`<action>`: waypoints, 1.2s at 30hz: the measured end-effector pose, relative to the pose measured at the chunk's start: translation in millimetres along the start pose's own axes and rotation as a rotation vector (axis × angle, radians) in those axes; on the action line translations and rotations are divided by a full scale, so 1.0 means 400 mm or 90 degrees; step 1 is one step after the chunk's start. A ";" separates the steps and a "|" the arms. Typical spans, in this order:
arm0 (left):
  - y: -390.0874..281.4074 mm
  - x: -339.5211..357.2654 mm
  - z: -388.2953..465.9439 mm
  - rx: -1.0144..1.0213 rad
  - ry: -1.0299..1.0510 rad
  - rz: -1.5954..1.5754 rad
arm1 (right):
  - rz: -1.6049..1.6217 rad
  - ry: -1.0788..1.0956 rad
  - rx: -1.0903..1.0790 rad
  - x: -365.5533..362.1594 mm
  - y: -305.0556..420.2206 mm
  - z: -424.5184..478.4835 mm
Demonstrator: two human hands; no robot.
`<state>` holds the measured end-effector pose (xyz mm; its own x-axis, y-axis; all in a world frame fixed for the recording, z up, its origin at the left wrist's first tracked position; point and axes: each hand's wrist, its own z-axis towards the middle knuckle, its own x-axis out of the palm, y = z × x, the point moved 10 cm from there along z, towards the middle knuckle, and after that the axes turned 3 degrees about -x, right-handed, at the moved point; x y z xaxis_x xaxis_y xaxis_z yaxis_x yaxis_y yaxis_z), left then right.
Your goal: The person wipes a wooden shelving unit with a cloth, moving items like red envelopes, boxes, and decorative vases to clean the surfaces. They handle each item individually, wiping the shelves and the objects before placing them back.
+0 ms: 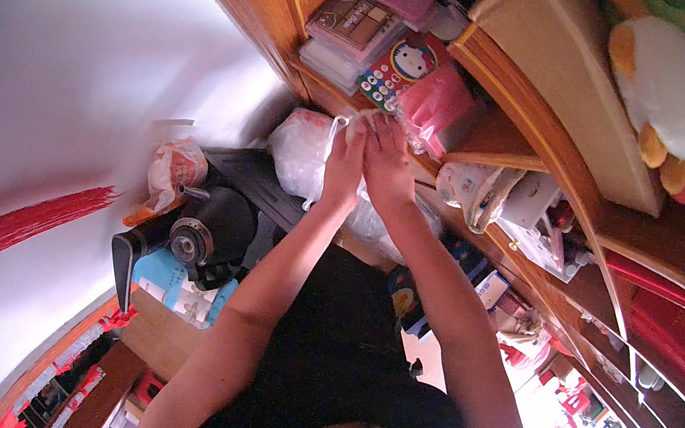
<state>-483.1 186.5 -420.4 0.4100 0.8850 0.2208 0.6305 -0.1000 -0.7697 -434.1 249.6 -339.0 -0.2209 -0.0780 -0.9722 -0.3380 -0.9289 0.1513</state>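
Both my hands reach up side by side to the edge of a wooden shelf (pixel 487 137). My left hand (pixel 345 164) is beside the handle loop of a stuffed white plastic bag (pixel 300 152). My right hand (pixel 388 161) touches it, the fingers bent by some crinkled clear plastic (pixel 419 135). Whether either hand grips something is hidden. Just above them on the shelf are a pink plastic packet (pixel 435 104), a card with a cartoon cat face (pixel 412 60) and stacked makeup palettes (pixel 353 21).
A black appliance (pixel 213 227), a blue-and-white package (pixel 179 289) and an orange-white bag (pixel 174 170) stand at the left by the wall. A cardboard box (pixel 566 75) and a white plush toy (pixel 668 87) occupy the upper right shelf. A patterned pouch (pixel 471 187) lies below.
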 end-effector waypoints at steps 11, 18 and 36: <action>0.074 0.072 -0.057 -0.030 0.185 0.052 | 0.042 0.053 0.065 -0.017 -0.051 -0.100; 0.084 0.115 -0.157 -0.012 0.277 0.059 | 0.456 -0.055 0.282 -0.075 -0.164 -0.235; -0.288 0.185 -0.368 0.581 0.205 0.264 | 0.648 -0.058 0.258 -0.443 -0.096 -0.267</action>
<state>-428.4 196.4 -227.3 0.7198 0.6842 -0.1174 -0.2803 0.1316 -0.9509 -284.2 260.4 -191.5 -0.6283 -0.6971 -0.3454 -0.2312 -0.2566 0.9385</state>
